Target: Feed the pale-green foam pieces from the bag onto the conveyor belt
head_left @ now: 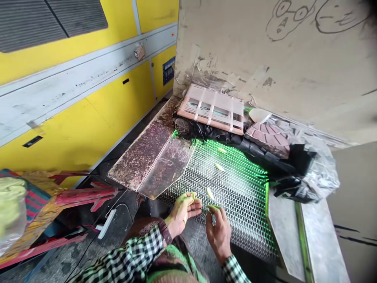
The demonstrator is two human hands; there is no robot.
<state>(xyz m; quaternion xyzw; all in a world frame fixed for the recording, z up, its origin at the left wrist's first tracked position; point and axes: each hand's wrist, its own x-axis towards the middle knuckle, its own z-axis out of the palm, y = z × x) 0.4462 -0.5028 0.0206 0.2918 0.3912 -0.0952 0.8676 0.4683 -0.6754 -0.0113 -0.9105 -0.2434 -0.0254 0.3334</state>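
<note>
My left hand (183, 214) is turned palm up at the near end of a wire-mesh conveyor belt (235, 212). A small pale yellow-green curved piece (191, 198) sits between its thumb and fingers, and another pale bit shows lower by the palm. Close beside it, my right hand (219, 232) is back up over the mesh with fingers curled together; what they pinch, if anything, is hidden. Just beyond the fingertips lies a pale slender piece (210, 193) on the belt. Farther up are two similar ones, a middle piece (219, 167) and a far piece (222, 150).
Green light glows from under black plastic sheeting (229, 137) across the belt. A wooden frame (210, 110) rests above it. Metal side plates (165, 161) flank the belt. At left stand a yellow machine (123, 94) and a red-framed rack (85, 196).
</note>
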